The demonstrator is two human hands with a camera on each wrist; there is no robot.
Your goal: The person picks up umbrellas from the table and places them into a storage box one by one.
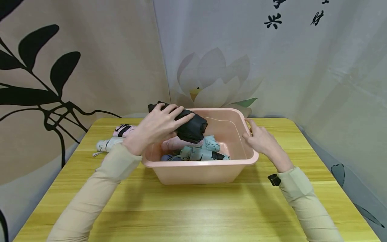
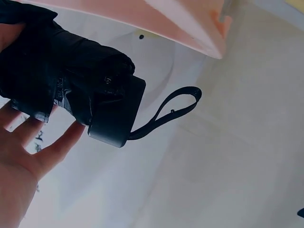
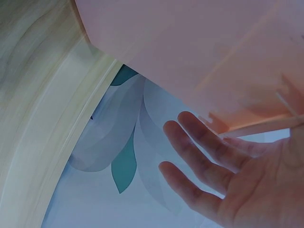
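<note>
My left hand [image 1: 158,122] grips a black folded umbrella [image 1: 193,127] over the left side of a pink plastic basin [image 1: 199,173]. In the left wrist view, the umbrella's dark handle [image 2: 118,111] carries a wrist loop [image 2: 178,113]. On the basin's right rim, my right hand [image 1: 261,137] holds on, with several fingers [image 3: 202,164] outside the wall. Inside the basin lie a grey-green folded umbrella [image 1: 196,153], a light teal one [image 1: 210,144], a pink one [image 1: 179,144] and something dark blue [image 1: 170,158], partly hidden by the front rim.
Left of the basin, a white folded umbrella [image 1: 107,144] and a pink-and-black one [image 1: 123,129] lie on the wooden table [image 1: 193,208], partly covered by my left arm. A printed curtain [image 1: 121,50] hangs behind the table.
</note>
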